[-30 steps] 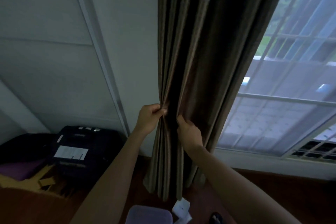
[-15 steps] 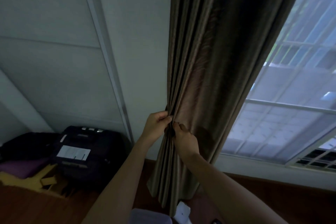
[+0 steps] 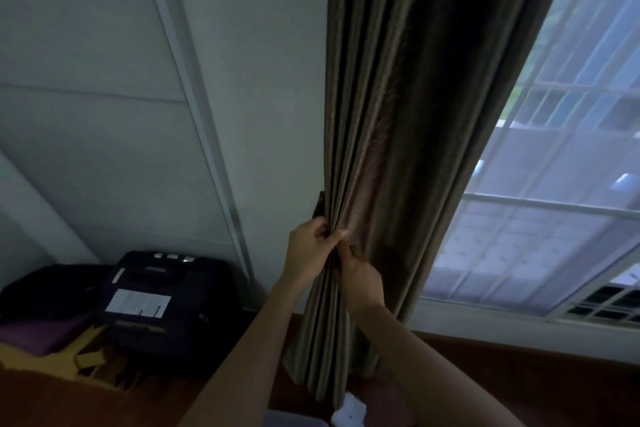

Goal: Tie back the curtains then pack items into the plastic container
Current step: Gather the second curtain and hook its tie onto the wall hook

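A dark brown pleated curtain [image 3: 408,107] hangs gathered in the middle of the head view, left of the window [image 3: 554,201]. My left hand [image 3: 308,246] pinches the curtain's left edge folds at waist height, beside a dark strap end [image 3: 320,206] that sticks up along the edge. My right hand [image 3: 360,277] grips the folds just below and to the right, almost touching the left hand. A sliver of the translucent plastic container [image 3: 294,419] shows at the bottom edge, mostly cut off.
A black suitcase [image 3: 166,308] with a white label stands on the wooden floor at the left, next to a dark bag [image 3: 45,291] and purple and yellow items [image 3: 45,340]. A white object [image 3: 349,412] lies below the curtain hem. The white wall is behind.
My hands have drawn closer together on the curtain's left edge and the folds are bunched tighter. The view has tilted upward, so the container has nearly left the frame.
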Demonstrator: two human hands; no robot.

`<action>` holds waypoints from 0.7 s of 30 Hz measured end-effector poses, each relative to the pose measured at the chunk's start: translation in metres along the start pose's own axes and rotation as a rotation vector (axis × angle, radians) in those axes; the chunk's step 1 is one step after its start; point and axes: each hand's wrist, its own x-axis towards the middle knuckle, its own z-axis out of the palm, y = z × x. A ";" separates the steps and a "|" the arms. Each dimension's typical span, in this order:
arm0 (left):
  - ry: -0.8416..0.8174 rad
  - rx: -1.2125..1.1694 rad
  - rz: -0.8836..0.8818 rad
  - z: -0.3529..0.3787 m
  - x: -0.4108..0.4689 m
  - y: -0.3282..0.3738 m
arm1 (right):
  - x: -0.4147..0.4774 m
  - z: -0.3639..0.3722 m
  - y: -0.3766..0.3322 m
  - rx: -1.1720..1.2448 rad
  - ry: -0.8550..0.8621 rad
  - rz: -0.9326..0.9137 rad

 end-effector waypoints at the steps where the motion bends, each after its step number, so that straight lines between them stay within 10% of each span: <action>1: 0.002 0.014 0.002 0.002 0.001 0.000 | 0.000 0.000 0.001 0.012 0.014 0.020; 21: -0.030 -0.154 -0.094 0.048 0.027 0.001 | 0.012 0.003 0.047 0.222 0.129 0.151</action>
